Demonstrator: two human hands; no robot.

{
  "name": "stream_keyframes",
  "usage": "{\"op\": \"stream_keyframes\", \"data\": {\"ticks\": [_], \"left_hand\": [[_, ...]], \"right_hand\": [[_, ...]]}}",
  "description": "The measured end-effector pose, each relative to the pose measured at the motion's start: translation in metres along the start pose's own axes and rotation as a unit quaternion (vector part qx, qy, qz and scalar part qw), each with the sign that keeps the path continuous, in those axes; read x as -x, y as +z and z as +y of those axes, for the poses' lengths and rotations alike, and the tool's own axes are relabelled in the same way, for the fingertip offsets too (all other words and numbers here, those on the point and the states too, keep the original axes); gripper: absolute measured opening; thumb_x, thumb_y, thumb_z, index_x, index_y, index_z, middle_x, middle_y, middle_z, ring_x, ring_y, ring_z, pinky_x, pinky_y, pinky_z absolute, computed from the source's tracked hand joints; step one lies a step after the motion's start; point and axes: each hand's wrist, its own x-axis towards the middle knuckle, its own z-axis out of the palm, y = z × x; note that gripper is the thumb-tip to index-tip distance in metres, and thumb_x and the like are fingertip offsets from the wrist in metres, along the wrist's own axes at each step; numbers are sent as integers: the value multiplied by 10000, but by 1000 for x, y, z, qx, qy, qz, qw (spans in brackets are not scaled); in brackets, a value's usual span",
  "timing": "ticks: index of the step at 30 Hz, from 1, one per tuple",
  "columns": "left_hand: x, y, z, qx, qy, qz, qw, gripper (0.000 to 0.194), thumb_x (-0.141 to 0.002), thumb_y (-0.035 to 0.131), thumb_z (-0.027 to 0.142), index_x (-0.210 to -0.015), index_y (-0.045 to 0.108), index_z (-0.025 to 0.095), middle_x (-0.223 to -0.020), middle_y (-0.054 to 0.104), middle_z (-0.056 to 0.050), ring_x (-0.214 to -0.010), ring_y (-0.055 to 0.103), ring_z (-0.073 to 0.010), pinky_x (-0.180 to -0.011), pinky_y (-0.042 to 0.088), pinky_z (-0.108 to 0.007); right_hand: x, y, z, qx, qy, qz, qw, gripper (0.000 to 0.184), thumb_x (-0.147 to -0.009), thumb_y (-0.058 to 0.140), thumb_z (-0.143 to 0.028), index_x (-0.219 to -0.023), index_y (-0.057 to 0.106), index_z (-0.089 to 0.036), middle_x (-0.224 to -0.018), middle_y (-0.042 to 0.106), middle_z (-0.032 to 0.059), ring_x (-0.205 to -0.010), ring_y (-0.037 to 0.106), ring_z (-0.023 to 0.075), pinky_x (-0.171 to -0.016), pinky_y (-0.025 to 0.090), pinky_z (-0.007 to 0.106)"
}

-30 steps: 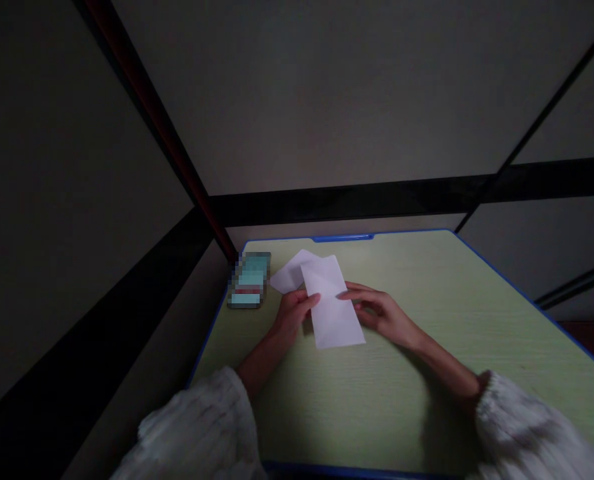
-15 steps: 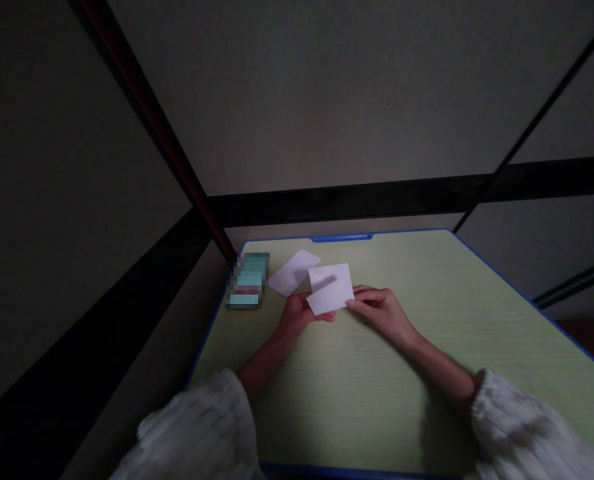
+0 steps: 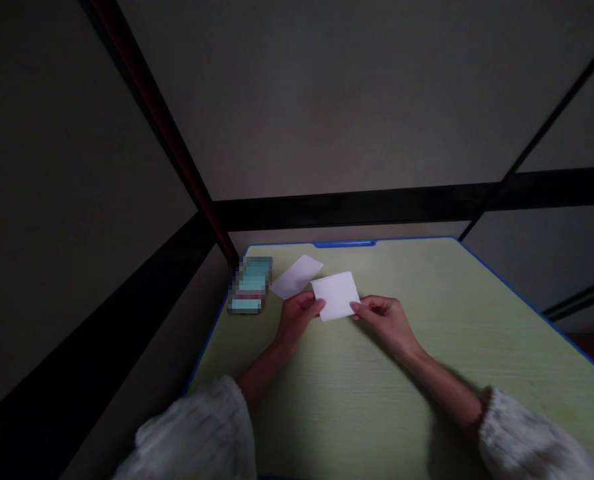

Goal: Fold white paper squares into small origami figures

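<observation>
Small white paper rectangle [image 3: 335, 297] held in both hands over the far half of the pale yellow-green, wood-grained table [image 3: 457, 347] with blue edging. A second edge line runs along its top, so at least two layers lie together.

Left hand [image 3: 294, 321]: thumb on the upper face near the left side, remaining fingers curled beneath; closed on the paper in a light pinch. Right hand [image 3: 389, 325]: thumb on the lower right corner, index finger bent behind it; likewise pinched, with a gap between thumb and curled fingers further back. Light is dim; cannot tell whether the paper's underside touches the tabletop.

Flat white four-sided paper sheet [image 3: 295, 275] lies on the table just beyond the left hand, left of the held piece. Further left, near the table's left edge: pixelated dark-framed rectangular device with a teal screen [image 3: 251, 283]. Both forearms emerge from fluffy off-white sleeves [image 3: 197, 430].
</observation>
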Motion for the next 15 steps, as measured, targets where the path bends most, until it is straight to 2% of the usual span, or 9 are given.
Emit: {"op": "stream_keyframes", "data": {"ticks": [8,15], "left_hand": [[-1,-2,1,-32,17,22,999,241,-568,660,333,-549,603,99,-499,567,1,-493,463,-92,-485,332,-203],[-1,-4,-1,-45,18,26,998,249,-581,642,328,-500,576,102,-483,531,13,-487,436,-87,-491,312,-210]], "right_hand": [[6,4,-5,2,15,-21,1000,283,-570,641,-391,-458,565,-142,-419,513,-20,-400,370,65,-399,270,210],[6,3,-5,5,28,-25,999,261,-579,636,-371,-479,573,-137,-442,518,-17,-411,371,65,-409,272,213]]}}
